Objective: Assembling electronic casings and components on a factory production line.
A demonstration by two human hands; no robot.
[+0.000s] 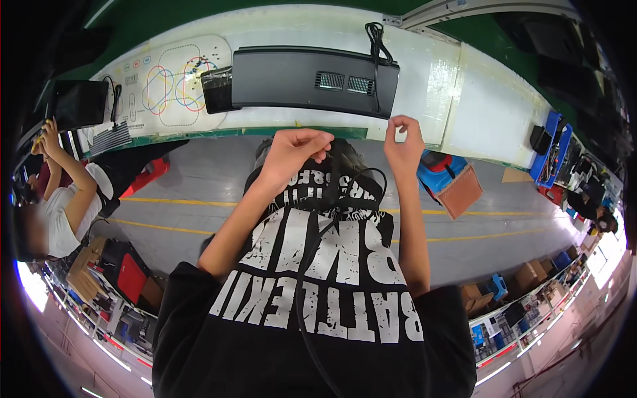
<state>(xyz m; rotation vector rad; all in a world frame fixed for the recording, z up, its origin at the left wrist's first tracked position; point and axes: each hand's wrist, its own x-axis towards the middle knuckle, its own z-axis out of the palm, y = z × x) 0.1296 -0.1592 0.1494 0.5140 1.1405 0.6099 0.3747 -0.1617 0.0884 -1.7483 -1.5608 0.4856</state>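
A long dark grey box-shaped device (285,78) with two small vent grilles lies on the white workbench in front of me. Its black power cord (375,46) is bundled at the top right and runs down over the right end. My left hand (298,151) is held just off the bench's front edge, thumb and fingers pinched together; whatever is between them is too small to make out. Close to the device's lower right corner, my right hand (403,144) has its thumb and index finger curled into a pinch. What it grips, if anything, cannot be seen.
A glossy black piece (219,90) sits against the device's left end. Beyond it, small dark parts (202,64) are scattered on a printed white mat (159,86). A co-worker (73,199) stands at far left by a black box (79,104). Blue-and-red bins (441,169) stand below the bench.
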